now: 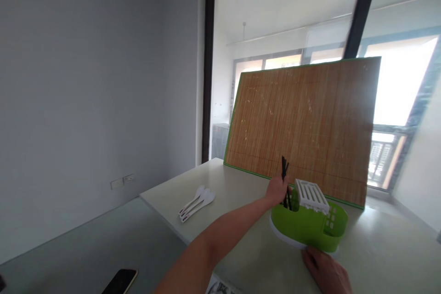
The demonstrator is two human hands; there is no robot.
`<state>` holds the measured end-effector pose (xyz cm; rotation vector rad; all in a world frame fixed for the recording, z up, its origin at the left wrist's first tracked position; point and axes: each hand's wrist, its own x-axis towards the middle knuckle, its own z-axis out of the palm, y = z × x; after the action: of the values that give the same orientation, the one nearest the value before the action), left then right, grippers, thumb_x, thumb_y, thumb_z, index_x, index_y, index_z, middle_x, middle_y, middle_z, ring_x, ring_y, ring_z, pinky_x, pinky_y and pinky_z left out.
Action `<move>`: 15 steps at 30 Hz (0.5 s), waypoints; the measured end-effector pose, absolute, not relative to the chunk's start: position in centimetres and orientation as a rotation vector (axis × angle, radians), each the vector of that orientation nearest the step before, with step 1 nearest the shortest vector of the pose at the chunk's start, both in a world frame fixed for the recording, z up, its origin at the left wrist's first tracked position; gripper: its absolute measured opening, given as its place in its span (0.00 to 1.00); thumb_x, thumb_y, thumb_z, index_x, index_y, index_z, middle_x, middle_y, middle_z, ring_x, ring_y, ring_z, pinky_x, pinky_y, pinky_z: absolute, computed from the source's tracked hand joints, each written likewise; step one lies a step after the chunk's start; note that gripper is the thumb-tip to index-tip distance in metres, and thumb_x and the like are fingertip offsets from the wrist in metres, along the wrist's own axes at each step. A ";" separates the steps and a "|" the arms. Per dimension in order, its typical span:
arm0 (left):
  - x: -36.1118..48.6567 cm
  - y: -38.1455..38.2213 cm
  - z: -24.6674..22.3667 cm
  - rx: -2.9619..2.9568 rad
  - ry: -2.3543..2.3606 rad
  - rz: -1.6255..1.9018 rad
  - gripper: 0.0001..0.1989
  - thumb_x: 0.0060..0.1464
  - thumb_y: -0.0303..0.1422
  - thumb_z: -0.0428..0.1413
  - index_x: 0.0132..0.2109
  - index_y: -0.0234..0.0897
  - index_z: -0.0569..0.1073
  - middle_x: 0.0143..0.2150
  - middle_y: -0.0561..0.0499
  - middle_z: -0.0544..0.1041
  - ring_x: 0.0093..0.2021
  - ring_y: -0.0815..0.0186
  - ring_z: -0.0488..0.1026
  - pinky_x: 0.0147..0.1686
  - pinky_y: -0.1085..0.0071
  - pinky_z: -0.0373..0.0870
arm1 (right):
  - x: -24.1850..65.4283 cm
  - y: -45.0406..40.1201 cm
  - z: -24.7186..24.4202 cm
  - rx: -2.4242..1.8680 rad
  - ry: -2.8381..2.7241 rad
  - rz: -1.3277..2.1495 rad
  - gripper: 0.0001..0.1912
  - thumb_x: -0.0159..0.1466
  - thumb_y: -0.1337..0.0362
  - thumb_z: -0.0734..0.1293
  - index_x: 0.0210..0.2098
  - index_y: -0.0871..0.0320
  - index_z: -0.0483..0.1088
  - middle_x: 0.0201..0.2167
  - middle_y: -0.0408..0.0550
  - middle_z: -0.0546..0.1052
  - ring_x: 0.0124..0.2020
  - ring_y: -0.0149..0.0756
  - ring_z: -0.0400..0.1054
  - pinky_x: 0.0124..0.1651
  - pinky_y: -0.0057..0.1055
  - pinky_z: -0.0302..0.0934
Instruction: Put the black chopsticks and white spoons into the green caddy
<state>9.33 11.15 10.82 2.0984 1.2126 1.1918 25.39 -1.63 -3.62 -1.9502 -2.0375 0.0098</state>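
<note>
A green utensil holder (299, 229) with a white base and a raised white slatted rack (312, 196) stands on the white table. Several black chopsticks (284, 168) are gripped in my left hand (276, 190), which is closed around them at the holder's left compartment. Their lower ends reach down inside the holder's rim, and I cannot see whether they touch its floor. At the front right of the holder, my right hand (325, 268) has its fingers on the edge of the white base; part of the fingers is hidden. Three white spoons (198, 203) lie together further left on the table.
A bamboo mat (303, 124) with green edging leans upright behind the holder, against the glass window. The white table's (161, 195) left edge runs diagonally. A phone (120, 281) lies at the lower left, and part of a printed item (220, 287) shows at the bottom.
</note>
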 end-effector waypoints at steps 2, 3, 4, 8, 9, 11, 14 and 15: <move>8.2 11.8 13.1 1.912 1.090 1.387 0.23 0.62 0.42 0.30 0.45 0.33 0.65 0.29 0.47 0.75 0.27 0.68 0.73 0.29 0.72 0.69 | 25.4 -1.7 -3.4 -1.956 -2.038 0.022 0.20 0.65 0.52 0.49 0.33 0.50 0.69 0.32 0.47 0.76 0.36 0.42 0.71 0.34 0.33 0.56; 7.2 12.2 14.5 1.829 1.048 1.485 0.24 0.62 0.43 0.29 0.46 0.33 0.63 0.30 0.47 0.74 0.26 0.68 0.72 0.27 0.72 0.69 | 25.4 -1.8 -3.4 -1.961 -2.043 0.030 0.20 0.64 0.52 0.49 0.32 0.50 0.69 0.32 0.47 0.76 0.36 0.42 0.71 0.33 0.33 0.56; 6.0 12.6 16.0 1.792 1.052 1.553 0.25 0.62 0.44 0.28 0.47 0.34 0.62 0.32 0.46 0.74 0.26 0.68 0.72 0.26 0.72 0.69 | 25.4 -1.8 -3.3 -1.968 -2.049 0.037 0.20 0.64 0.51 0.49 0.32 0.49 0.69 0.31 0.46 0.76 0.35 0.42 0.71 0.32 0.33 0.56; -1.3 13.9 20.2 1.950 1.479 1.661 0.25 0.62 0.44 0.28 0.50 0.35 0.62 0.38 0.45 0.74 0.33 0.66 0.73 0.32 0.70 0.68 | 25.6 -1.7 -3.3 -1.997 -2.057 0.065 0.21 0.64 0.50 0.49 0.31 0.49 0.69 0.31 0.46 0.76 0.35 0.43 0.71 0.30 0.32 0.56; -3.5 14.1 20.4 2.018 1.699 1.566 0.25 0.62 0.44 0.28 0.51 0.37 0.62 0.40 0.46 0.74 0.37 0.65 0.73 0.35 0.70 0.67 | 25.7 -1.6 -3.4 -2.001 -2.055 0.073 0.21 0.64 0.50 0.49 0.32 0.49 0.69 0.31 0.46 0.77 0.35 0.43 0.71 0.31 0.33 0.56; -7.8 14.3 19.7 2.068 2.046 1.322 0.25 0.62 0.46 0.30 0.52 0.39 0.63 0.44 0.47 0.73 0.44 0.62 0.71 0.39 0.69 0.65 | 25.8 -1.5 -3.5 -1.998 -2.051 0.093 0.21 0.63 0.49 0.49 0.34 0.48 0.69 0.33 0.47 0.77 0.36 0.44 0.71 0.32 0.34 0.57; -13.8 14.2 16.2 1.990 2.231 1.074 0.25 0.60 0.49 0.35 0.46 0.37 0.68 0.42 0.45 0.75 0.45 0.58 0.70 0.39 0.69 0.64 | 26.0 -1.3 -3.7 -1.991 -2.053 0.133 0.22 0.63 0.48 0.49 0.36 0.48 0.70 0.34 0.48 0.77 0.37 0.45 0.71 0.34 0.36 0.59; -15.6 14.2 14.7 1.946 2.282 0.988 0.25 0.60 0.48 0.36 0.44 0.36 0.70 0.42 0.43 0.75 0.45 0.57 0.71 0.39 0.69 0.64 | 26.1 -1.2 -3.7 -1.992 -2.056 0.151 0.23 0.63 0.47 0.49 0.36 0.48 0.70 0.34 0.48 0.77 0.38 0.46 0.71 0.35 0.36 0.59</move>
<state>-15.57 14.18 14.67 1.9455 2.2820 0.9884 26.10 -1.24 -3.72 -1.9918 -2.0558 0.1511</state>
